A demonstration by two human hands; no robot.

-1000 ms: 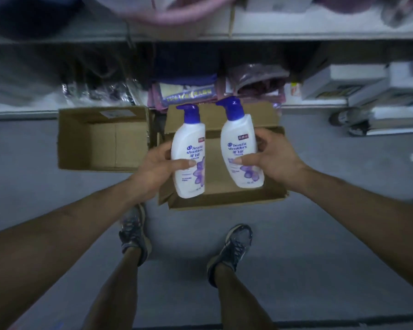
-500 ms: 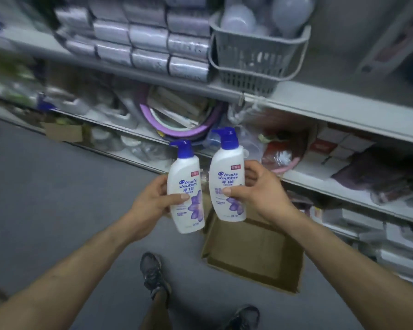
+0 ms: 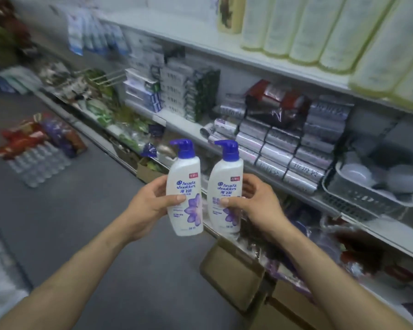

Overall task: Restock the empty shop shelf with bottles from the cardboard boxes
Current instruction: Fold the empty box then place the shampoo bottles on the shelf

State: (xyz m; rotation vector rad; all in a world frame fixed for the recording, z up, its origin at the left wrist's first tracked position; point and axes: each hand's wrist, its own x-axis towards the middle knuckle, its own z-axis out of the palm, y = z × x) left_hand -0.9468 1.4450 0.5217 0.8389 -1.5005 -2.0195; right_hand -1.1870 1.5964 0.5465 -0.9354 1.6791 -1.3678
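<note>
- Your left hand [image 3: 150,206] grips the left bottle [image 3: 185,194]: thumb across the front label, fingers curled round the back.
- Your right hand [image 3: 255,206] holds the right bottle [image 3: 224,194] the same way, mirrored.
- Both bottles are in the air at chest level over the floor [image 3: 57,234], in front of the shelves [image 3: 188,127]. They touch no shelf.
- They stand upright, pumps up, labels facing you, just beside each other with a thin gap. Mid-body grip looks chosen so the bases are free to land flat and the labels end up facing out.
- One bottle per hand halves the trips, but neither hand is free to clear space or steady a row.
- The box [image 3: 234,270] sits open on the floor at the foot of the shelves, below your right forearm. Its contents can't be read from here.
- Shelves in view are stocked: wrapped packs in the middle, a basket [image 3: 362,198] to the right, pale green bottles [image 3: 320,32] on the top board. No empty bay is visible, and much of the view is blurred.
- Judgement: this is the carry step, placement not yet done. Next you need to find the bay, then set the bases down one at a time.
- Risk: pump heads snagging the board above, or one bottle knocking the other on set-down.
</note>
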